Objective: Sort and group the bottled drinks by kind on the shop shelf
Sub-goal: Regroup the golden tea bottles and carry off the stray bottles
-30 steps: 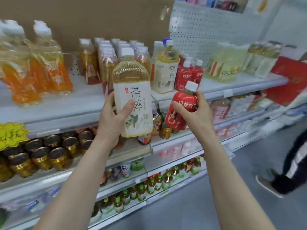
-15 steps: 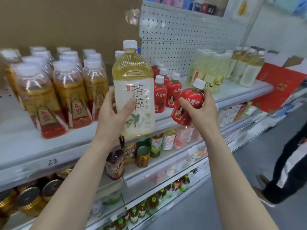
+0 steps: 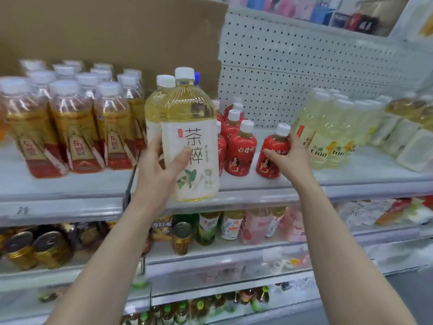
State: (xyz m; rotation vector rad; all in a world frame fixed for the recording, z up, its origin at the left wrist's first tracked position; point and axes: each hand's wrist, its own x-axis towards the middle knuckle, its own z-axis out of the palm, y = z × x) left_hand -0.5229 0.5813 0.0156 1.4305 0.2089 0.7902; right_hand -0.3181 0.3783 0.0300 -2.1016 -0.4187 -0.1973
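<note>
My left hand [image 3: 161,170] grips a large pale-yellow tea bottle [image 3: 189,127] with a white label, held upright at the front edge of the top shelf [image 3: 351,179]. Behind it stands a second bottle of the same kind [image 3: 153,113], mostly hidden. My right hand [image 3: 289,156] holds a small red bottle [image 3: 271,153] with a white cap, upright on the shelf just right of a group of matching red bottles [image 3: 239,146].
Amber tea bottles with red-gold labels [image 3: 77,127] fill the shelf's left side. Pale yellow bottles [image 3: 328,132] and white-labelled ones [image 3: 410,137] crowd the right. A perforated back panel [image 3: 304,73] and cardboard [image 3: 105,36] stand behind. Lower shelves hold cans [image 3: 35,249] and small bottles [image 3: 232,226].
Both hands moved up and toward the shelf. The red bottle went from tilted in the air to upright on the shelf beside the other red ones. The view shifted right and closer.
</note>
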